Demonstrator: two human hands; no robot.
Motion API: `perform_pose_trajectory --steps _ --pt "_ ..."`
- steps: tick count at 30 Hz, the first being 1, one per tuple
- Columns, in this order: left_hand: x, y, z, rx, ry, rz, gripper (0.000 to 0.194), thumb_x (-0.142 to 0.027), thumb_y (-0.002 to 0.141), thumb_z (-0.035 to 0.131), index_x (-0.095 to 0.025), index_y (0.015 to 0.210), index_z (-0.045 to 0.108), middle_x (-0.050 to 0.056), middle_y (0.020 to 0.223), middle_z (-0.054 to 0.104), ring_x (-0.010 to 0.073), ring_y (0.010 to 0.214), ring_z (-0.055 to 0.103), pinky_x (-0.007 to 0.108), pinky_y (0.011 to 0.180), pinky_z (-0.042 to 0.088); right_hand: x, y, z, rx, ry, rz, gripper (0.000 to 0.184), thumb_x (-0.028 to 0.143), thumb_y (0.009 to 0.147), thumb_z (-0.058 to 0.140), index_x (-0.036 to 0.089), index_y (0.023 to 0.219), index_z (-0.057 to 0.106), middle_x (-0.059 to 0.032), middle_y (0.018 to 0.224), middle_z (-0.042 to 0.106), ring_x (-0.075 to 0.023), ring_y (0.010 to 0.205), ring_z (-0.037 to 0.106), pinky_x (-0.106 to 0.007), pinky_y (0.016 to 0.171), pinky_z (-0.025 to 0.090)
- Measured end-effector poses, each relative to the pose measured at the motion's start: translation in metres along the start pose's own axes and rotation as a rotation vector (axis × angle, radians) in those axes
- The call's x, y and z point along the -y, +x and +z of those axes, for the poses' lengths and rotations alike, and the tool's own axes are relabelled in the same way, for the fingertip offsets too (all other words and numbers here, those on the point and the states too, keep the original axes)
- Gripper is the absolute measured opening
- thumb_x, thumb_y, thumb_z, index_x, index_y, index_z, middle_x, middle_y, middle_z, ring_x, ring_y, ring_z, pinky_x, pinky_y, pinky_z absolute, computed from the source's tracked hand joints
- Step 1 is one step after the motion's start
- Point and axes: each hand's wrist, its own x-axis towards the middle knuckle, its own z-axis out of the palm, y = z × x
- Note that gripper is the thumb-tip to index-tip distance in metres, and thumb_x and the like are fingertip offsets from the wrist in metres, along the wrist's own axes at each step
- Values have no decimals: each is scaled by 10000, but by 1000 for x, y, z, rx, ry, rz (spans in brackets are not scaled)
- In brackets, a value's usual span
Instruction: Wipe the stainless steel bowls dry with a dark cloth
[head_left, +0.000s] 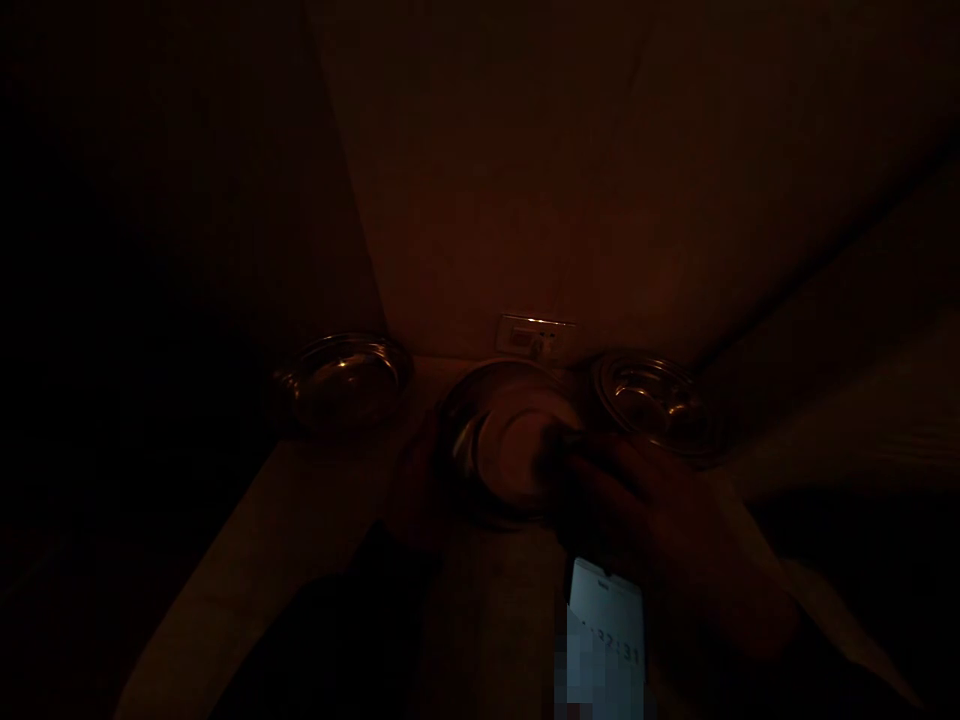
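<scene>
Bowl (517, 445), head view: in very dim light, at the centre of the table (225, 570), between the two hands, with a broad round interior facing the camera and reflections along the left inner side. At the bowl's left side, close against the rim: left hand (416, 480), largely lost in shadow; whether spread or pressed together at the fingers, impossible to tell. Over the bowl's right side: right hand (652, 490), reaching in from the lower right, bent at the fingers above a dark, blurred patch; whether pinching anything, impossible to tell. To the left, near the corner: shiny dish (345, 385), apart from the bowl. To the right, just beside the bowl and beyond the right hand: compartment plate (652, 400), with bright glints along the rim and dividers. Behind the bowl, on the wall (525, 180): socket (536, 337). Below the right hand: phone (607, 630), lit, with digits partly legible and lower part pixelated.
</scene>
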Motion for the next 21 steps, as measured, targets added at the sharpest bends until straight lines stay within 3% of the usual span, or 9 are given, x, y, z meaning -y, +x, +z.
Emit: perform_pose_trajectory --steps 5,9,15,18,21 --pt "2 1 5 17 -65 -78 426 -519 846 516 -187 1041 698 62 1052 731 260 1053 645 393 932 498 -4 6 -8 -7 -5 -46 351 22 843 415 115 1103 633 -137 1019 673 -262 871 582 -369 680 508" --pt "0 0 7 45 -55 -104 387 -495 842 536 -200 1021 711 51 1025 739 254 1069 638 377 953 481 -8 8 -10 -2 -40 -2 314 87 847 468 99 1115 632 -157 1019 669 -274 838 584 -377 640 510" --pt "-8 -4 8 33 -64 -90 337 -450 863 509 -221 1001 713 32 1046 735 239 1067 640 354 926 501 -3 -4 -9 3 -55 -22 365 21 849 395 120 1115 624 -130 1010 680 -233 849 592 -336 663 509" --pt "-11 -6 10 74 -20 -108 399 -501 845 517 -182 965 725 64 982 747 254 1003 662 356 890 514 -6 2 -10 21 -78 30 339 54 856 430 125 1129 619 -132 1027 674 -228 840 590 -330 652 507" --pt "-11 -5 9 29 39 -69 394 -495 824 557 -172 977 721 64 989 745 246 1007 655 344 909 497 -9 8 -11 14 -83 41 328 74 855 457 123 1137 615 -134 1031 670 -235 828 586 -340 650 508"
